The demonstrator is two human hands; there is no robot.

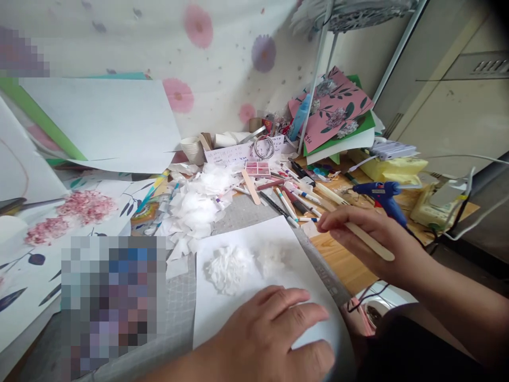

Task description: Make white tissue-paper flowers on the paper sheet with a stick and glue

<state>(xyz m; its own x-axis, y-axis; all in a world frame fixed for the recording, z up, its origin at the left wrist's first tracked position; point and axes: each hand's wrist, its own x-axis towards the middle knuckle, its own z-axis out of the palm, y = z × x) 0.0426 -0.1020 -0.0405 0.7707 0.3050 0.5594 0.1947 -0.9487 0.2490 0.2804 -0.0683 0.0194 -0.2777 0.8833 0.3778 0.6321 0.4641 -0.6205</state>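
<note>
My left hand (274,334) lies across the lower part of a white paper sheet (217,326), fingers spread and palm down. Just beyond its fingers, a ruffled white tissue-paper cluster (228,269) sits on the sheet. Beside that cluster is a flatter, blurred whitish patch (272,259). To the right of the sheet, my right hand (369,239) is raised with its fingers closed around a flat wooden craft stick (374,242). The stick's rounded end points toward my wrist; its far end is hard to separate from the clutter behind.
White tissue scraps (199,204) are heaped behind the sheet. Several pens and markers (292,204) lie near another wooden stick (251,187). A blue glue gun (379,193) rests at right. Pink flower artwork (85,207) lies at left, near a pixelated area. Paper cups (193,150) stand behind.
</note>
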